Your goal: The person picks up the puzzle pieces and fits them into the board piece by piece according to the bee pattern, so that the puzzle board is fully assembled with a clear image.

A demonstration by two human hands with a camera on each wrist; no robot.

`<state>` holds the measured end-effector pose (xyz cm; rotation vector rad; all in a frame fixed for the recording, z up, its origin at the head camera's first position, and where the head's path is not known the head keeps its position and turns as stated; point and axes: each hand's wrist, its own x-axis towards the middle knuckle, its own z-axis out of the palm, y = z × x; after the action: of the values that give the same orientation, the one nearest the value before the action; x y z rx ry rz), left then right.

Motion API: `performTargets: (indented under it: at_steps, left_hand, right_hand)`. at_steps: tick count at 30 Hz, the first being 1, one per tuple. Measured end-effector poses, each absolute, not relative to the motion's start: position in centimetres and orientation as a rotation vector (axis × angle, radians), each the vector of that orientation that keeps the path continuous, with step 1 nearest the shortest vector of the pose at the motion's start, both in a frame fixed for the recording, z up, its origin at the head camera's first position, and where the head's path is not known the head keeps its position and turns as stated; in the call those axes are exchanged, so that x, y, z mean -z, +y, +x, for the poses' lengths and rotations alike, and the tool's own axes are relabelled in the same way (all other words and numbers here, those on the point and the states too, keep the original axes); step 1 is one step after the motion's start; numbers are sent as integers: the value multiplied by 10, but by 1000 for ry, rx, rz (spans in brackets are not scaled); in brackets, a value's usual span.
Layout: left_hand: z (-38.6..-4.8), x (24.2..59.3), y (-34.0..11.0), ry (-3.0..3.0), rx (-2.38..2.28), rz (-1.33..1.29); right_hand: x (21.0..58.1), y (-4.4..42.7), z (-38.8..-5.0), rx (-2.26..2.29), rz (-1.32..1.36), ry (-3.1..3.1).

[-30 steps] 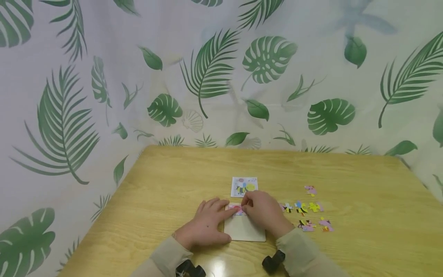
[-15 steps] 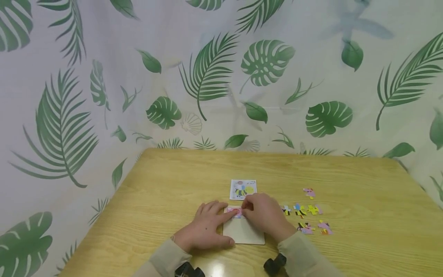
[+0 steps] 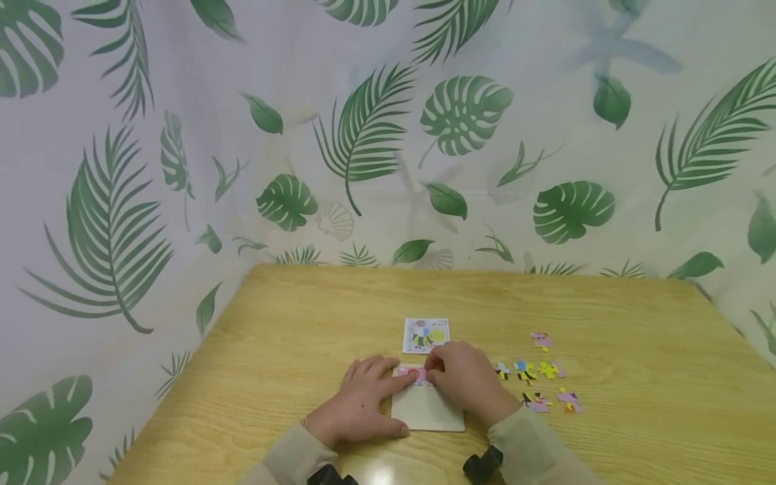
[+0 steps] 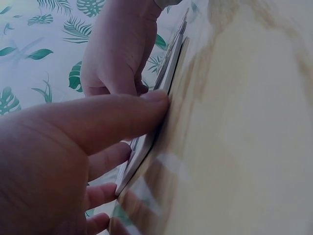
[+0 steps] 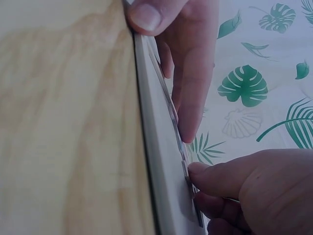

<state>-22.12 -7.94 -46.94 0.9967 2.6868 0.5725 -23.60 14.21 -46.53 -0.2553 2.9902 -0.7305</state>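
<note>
A pale square board [image 3: 427, 411] lies flat on the table, with pink puzzle pieces [image 3: 403, 371] along its far edge. My left hand [image 3: 362, 404] is spread at the board's left side, its index fingertip on the pink pieces and its thumb at the near left corner. Thumb and fingers of my right hand [image 3: 469, 380] pinch a thin piece at the far right part of the board; the hand covers most of it. In the right wrist view, the right hand [image 5: 264, 188] holds this piece against the board [image 5: 159, 147]. The left wrist view shows the left thumb at the board's edge [image 4: 139, 159].
Behind the board lies a square picture card [image 3: 426, 335] with a bee. Several loose puzzle pieces [image 3: 549, 369] are spread on the table [image 3: 303, 323] to the right, one [image 3: 541, 340] farther back. A leaf-patterned cloth [image 3: 448, 135] hangs behind the table.
The head view has shifted a little, so the table sits slightly lower in it. Both hands stay at the pink pieces, with the left thumb slightly farther right along the board's near corner.
</note>
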Motion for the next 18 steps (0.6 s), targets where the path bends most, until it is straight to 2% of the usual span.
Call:
performTargets:
  at_steps: [12, 18]
  left_hand:
    - [-220, 469, -80, 2703, -602, 982]
    - [-222, 469, -78, 2690, -607, 980]
  right_hand:
    - [464, 151, -233, 699, -479, 3009]
    - [456, 163, -228, 825, -532, 2960]
